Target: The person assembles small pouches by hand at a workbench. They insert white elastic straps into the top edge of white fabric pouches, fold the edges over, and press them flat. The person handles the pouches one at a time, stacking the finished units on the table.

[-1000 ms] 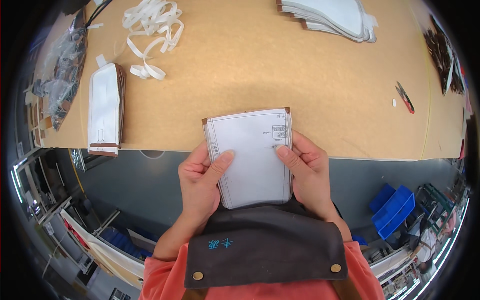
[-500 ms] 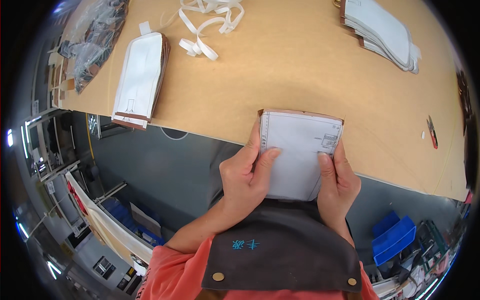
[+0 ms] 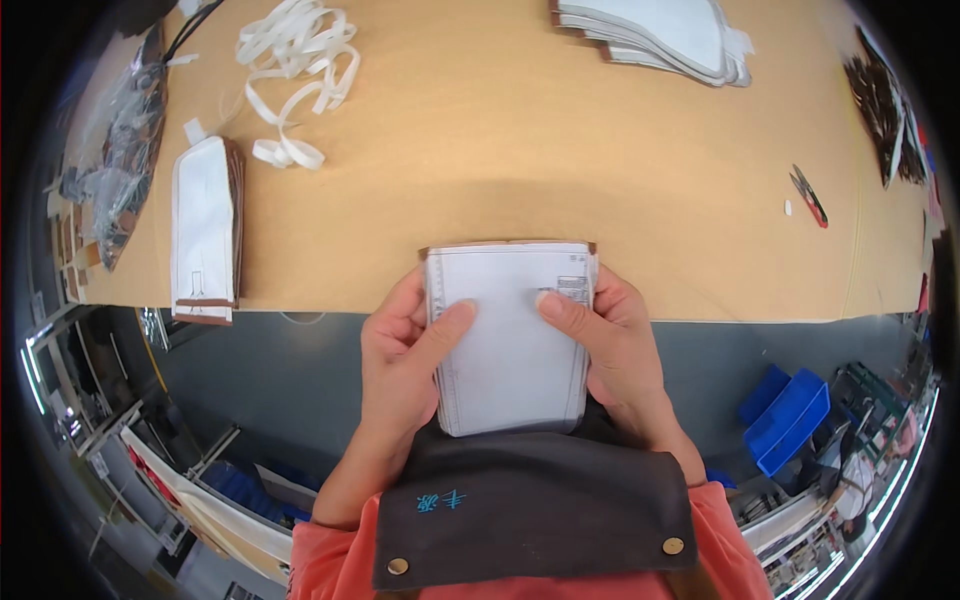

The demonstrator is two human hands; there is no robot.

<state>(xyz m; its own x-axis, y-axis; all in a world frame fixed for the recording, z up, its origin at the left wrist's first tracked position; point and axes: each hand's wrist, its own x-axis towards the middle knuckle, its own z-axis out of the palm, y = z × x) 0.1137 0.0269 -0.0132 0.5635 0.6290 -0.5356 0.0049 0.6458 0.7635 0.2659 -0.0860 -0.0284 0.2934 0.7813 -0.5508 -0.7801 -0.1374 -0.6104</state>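
Observation:
Between my two hands is a white-backed flat panel [image 3: 512, 345] with a brown edge along its far end and printed marks near its right side. My left hand [image 3: 405, 345] grips the left side, thumb lying on top and fingers curled behind. On the other side my right hand [image 3: 618, 340] is closed the same way, its thumb reaching further in over the print. The near end of the panel lies just in front of a dark apron [image 3: 540, 510]. Whether it is one layer or several, I cannot tell.
At the left of the table [image 3: 480, 200] lies a stack of similar white panels [image 3: 203, 220], with white tape [image 3: 290, 70] and a clear plastic bag [image 3: 125, 160] close by. More panels [image 3: 660, 35] are at the far side. Red-handled snips [image 3: 810, 197] rest at right; blue bins [image 3: 788, 420] stand below.
The view has turned, so the table's things appear shifted. The held panel is straighter and more of its near end shows. My right thumb has moved further inward over it.

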